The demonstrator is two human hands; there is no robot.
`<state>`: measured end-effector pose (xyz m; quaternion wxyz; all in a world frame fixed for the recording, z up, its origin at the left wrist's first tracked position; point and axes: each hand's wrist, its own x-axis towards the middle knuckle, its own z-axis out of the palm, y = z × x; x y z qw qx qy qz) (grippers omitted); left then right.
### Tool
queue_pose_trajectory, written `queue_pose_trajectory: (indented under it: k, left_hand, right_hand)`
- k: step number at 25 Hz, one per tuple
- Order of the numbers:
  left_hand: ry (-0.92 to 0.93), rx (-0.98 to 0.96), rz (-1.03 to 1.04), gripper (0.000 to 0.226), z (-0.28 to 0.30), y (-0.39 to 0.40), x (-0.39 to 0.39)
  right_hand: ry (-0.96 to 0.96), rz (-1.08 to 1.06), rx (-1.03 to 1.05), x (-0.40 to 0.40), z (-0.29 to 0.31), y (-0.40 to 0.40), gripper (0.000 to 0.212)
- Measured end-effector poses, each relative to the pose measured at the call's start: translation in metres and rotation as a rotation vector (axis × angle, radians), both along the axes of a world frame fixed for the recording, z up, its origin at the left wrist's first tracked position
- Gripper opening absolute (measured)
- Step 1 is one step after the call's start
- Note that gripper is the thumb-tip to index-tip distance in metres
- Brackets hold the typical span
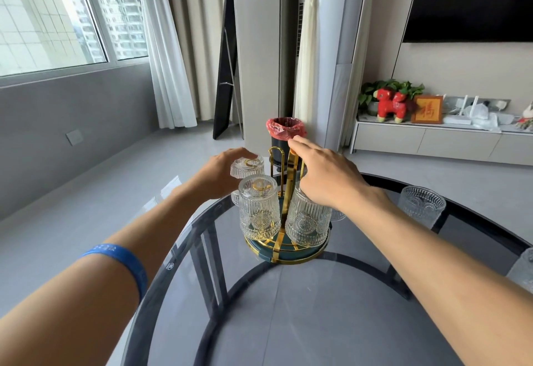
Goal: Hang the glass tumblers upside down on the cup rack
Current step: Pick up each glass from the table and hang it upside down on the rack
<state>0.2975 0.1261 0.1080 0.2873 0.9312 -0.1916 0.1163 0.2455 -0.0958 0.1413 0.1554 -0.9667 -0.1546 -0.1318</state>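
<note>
Three inverted glass tumblers on the gold cup rack (pixel 289 204): front-left tumbler (pixel 258 210) at 7 o'clock of the central post, front-right tumbler (pixel 308 221) at 5 o'clock, rear-left tumbler (pixel 247 166) at 10 o'clock, higher than the other two. Left hand (pixel 219 176) curled round the rear-left tumbler from its left side, fingers (pixel 239 152) over its upturned base; whether firmly clamped, cannot tell. Right hand (pixel 326 172) resting over the top of the front-right tumbler, fingertips (pixel 292 143) drawn together at the top of the rack's gold handle loop, seemingly pinching it. Blue wristband (pixel 127 261) on the left forearm. Rack base, a gold-rimmed dark green tray (pixel 288 253), standing on the round dark glass table (pixel 288 322). Upright tumbler (pixel 421 205) at 3 o'clock of the rack, well apart. Another glass (pixel 523 270) at the table's right edge, partly cut off. Beyond the table at 12 o'clock, dark waste bin (pixel 284 140) with red liner.
</note>
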Motion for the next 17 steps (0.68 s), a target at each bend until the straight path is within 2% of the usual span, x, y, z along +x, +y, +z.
queue_pose_trajectory:
  k: [4, 6, 9, 12, 15, 17]
  left_hand:
    - [0.071, 0.145, 0.044, 0.072, 0.01, 0.006, -0.014]
    - [0.044, 0.023, 0.152, 0.076, 0.02, 0.007, -0.03]
    - [-0.087, -0.241, 0.239, 0.07, 0.032, -0.008, -0.075]
    - [-0.172, -0.367, 0.095, 0.069, 0.029, -0.05, -0.127]
    - [-0.194, -0.392, -0.073, 0.071, 0.021, -0.101, -0.164]
    - [-0.134, -0.391, -0.166, 0.074, 0.012, -0.138, -0.18]
  right_hand:
    - [0.062, -0.01, -0.017, 0.002, 0.0, 0.001, 0.091]
    - [0.067, 0.006, 0.01, -0.005, 0.002, -0.001, 0.09]
    - [-0.101, -0.005, 0.199, -0.043, -0.007, -0.013, 0.078]
    - [-0.199, -0.057, 0.362, -0.102, -0.036, -0.043, 0.066]
    - [-0.142, -0.159, 0.464, -0.155, -0.073, -0.082, 0.061]
    - [-0.126, -0.24, 0.511, -0.18, -0.093, -0.111, 0.059]
